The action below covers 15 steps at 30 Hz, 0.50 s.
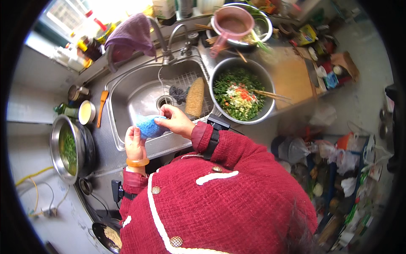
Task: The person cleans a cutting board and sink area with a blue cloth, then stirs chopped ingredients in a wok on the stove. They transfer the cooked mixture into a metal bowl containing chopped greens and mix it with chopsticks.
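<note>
A blue fluffy cloth (148, 126) is stretched between my two hands above the front edge of a stainless steel sink (139, 92). My left hand (134, 143), with an amber-coloured bangle at the wrist, pinches its left end. With thumb and fingers, my right hand (176, 121) grips the cloth's upper right side. A thin stream of water appears to run from the faucet (166, 54) toward the drain (164, 101). Inside the basin, a tan loofah-like scrubber (194, 96) and a dark scouring pad (178, 94) rest on a wire rack (185, 79).
Right of the sink stands a metal pot (272, 111) of chopped greens with chopsticks (269, 94). Behind it, a pink ladle (234, 22) lies over another bowl. At left are a wooden spatula (102, 108), a small bowl (87, 112) and a steel basin (54, 152) with greens.
</note>
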Motion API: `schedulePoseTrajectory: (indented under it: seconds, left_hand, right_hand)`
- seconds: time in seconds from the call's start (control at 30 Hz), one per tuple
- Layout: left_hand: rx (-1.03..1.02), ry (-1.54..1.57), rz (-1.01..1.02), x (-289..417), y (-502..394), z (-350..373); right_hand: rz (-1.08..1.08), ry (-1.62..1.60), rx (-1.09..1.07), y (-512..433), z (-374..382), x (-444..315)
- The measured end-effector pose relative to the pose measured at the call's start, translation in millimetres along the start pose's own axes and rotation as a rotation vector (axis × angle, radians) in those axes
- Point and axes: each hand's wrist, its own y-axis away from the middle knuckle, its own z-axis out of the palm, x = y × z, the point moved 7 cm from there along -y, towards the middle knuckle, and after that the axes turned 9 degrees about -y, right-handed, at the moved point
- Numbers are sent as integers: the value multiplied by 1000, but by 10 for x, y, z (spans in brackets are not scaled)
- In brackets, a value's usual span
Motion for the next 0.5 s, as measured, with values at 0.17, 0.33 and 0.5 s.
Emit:
schedulePoseTrajectory:
  seconds: [0.17, 0.33, 0.5]
  left_hand:
    - [10, -67, 57, 18, 75, -93]
    - [-26, -78, 136, 175, 134, 26]
    - [-285, 20, 80, 211, 456, 470]
  right_hand:
    - [-236, 187, 221, 195, -83, -32]
    - [-428, 495, 403, 606, 80, -62]
    - [-93, 201, 29, 747, 292, 408]
